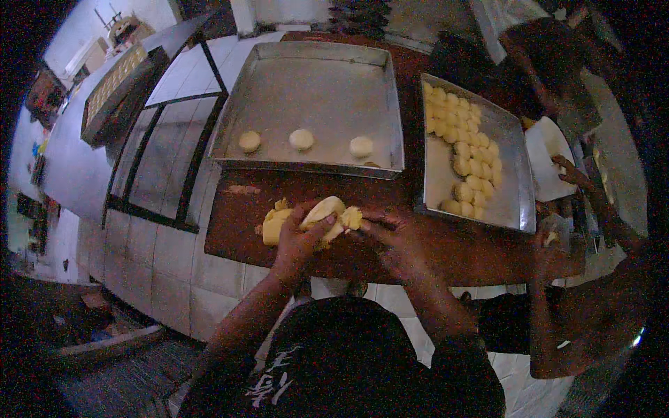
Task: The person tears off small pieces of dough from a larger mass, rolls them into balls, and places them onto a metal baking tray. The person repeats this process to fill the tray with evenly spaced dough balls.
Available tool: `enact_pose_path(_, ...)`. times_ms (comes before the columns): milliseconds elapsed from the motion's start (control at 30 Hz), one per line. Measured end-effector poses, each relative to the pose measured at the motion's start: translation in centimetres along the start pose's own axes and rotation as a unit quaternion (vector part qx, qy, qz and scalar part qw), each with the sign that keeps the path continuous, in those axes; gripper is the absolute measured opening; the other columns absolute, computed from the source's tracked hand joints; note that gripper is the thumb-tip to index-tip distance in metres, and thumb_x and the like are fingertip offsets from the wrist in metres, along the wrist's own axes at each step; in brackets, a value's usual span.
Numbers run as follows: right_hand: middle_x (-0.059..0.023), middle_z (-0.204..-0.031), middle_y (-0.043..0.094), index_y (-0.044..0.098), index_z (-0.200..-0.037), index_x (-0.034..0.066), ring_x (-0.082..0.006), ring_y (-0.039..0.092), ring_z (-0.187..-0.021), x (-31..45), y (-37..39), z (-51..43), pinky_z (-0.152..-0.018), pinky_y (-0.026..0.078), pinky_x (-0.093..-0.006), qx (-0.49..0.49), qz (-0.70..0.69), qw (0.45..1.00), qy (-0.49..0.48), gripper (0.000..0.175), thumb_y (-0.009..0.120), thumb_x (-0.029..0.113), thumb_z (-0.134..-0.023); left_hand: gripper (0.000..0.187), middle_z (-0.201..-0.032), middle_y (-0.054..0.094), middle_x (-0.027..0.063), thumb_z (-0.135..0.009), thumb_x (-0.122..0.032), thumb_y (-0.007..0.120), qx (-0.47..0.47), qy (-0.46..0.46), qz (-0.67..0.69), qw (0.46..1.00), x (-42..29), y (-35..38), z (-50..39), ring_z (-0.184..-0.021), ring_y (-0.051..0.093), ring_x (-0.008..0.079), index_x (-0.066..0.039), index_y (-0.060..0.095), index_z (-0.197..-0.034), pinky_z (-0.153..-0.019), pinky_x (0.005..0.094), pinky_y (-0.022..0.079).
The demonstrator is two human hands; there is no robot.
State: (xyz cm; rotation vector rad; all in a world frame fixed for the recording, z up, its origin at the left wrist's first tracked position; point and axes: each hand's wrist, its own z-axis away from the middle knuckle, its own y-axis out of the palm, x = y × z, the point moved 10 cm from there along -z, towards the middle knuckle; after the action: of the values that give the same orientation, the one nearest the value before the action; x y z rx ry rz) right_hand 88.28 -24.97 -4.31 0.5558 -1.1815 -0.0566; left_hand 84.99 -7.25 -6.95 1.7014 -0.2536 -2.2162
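Note:
My left hand (pixel 303 240) grips a flattened piece of pale dough (pixel 325 209) over the dark red table. Fingertips of my right hand (pixel 392 235) reach a crumbly yellow lump (pixel 351 217) at the dough's right side; whether they grip it is unclear. A block of yellow filling or dough (pixel 276 227) lies just left of my left hand, partly behind it. Beyond my hands, a large metal tray (pixel 308 166) holds three round dough pieces, one of them the middle ball (pixel 301 139).
A second metal tray (pixel 475 223) at right holds rows of yellow dough balls (pixel 473 151). Beside it, a co-worker's hand (pixel 572 172) is at a white container (pixel 546 151); another person's arm (pixel 585 313) is near at lower right. A black-framed rack (pixel 183 209) stands left.

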Motion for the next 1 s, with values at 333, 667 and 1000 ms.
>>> enact_pose_path(333,-0.013,-0.148,0.056,0.057,-0.146,0.0159,-0.0337,0.055,-0.133,3.6,5.3,3.2,-0.107,0.052,-0.0439,0.03,0.687,0.682,-0.248,0.061,0.077,0.014,-0.088,0.068,-0.142,0.057,0.0104,-0.083,0.0,0.065,0.139,-0.007,0.091,0.986,2.6,2.0,-1.3,-0.13,0.055,0.0207,-0.003,0.049,-0.149,-0.11,0.0344,0.044)
enact_pose_path(667,-0.0097,-0.128,0.062,0.072,-0.128,0.0155,-0.0263,0.058,-0.121,8.9,5.4,1.4,-0.099,0.054,-0.0392,0.012,0.552,0.805,-0.215,0.045,0.083,0.025,-0.085,0.059,-0.154,0.048,0.0147,-0.101,-0.012,0.058,0.128,0.193,-0.212,0.949,-4.2,4.8,3.6,-0.143,0.046,0.0278,-0.002,0.039,-0.156,-0.119,0.0372,0.034)
enact_pose_path(1000,-0.0077,-0.125,0.063,0.074,-0.126,0.0181,-0.0273,0.054,-0.12,3.5,9.4,6.1,-0.106,0.043,-0.0498,0.086,0.746,0.559,-0.351,0.044,0.076,0.018,-0.082,0.059,-0.128,0.06,0.0117,-0.105,-0.049,0.058,-0.053,-0.149,0.122,0.98,-2.9,2.8,3.1,-0.116,0.06,0.019,-0.003,0.049,-0.141,-0.098,0.0393,0.053)
